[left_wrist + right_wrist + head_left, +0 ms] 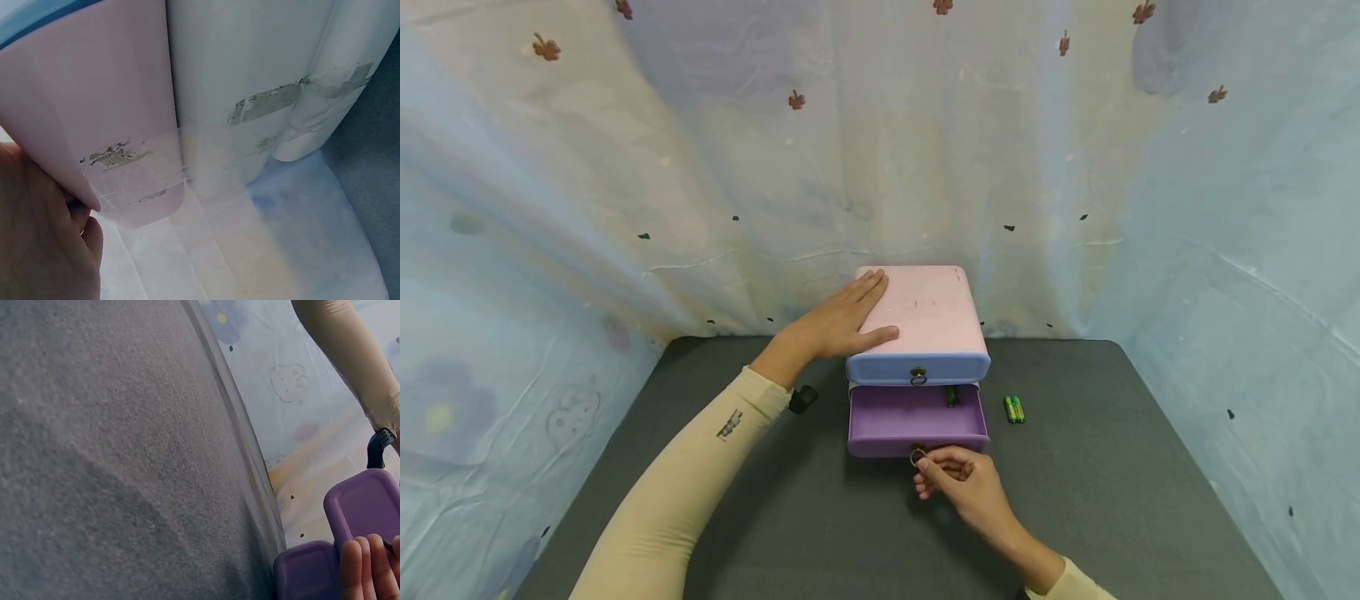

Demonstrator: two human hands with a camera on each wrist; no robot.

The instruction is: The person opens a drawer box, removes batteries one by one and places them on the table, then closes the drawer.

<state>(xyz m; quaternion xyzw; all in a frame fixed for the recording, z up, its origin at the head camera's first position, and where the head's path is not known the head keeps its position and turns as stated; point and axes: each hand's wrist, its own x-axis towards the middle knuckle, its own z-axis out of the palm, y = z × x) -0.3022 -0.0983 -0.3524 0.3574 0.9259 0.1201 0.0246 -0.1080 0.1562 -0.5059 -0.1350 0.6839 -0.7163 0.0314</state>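
Left hand (842, 323) flat on pink top of cabinet (925, 308), left side, fingers straight, thumb out. Right hand (970, 492) pinching ring (913, 455) on front of purple drawer (891, 415). Drawer pulled out, under closed blue drawer (880, 368). Small dark item (952, 396) inside, back right, too shadowed to identify. Two green batteries (1014, 409) side by side on desk (1075, 492), right of cabinet, not touching it.

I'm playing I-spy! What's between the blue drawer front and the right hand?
In the head view, the open purple drawer, with something dark inside, lies between them.
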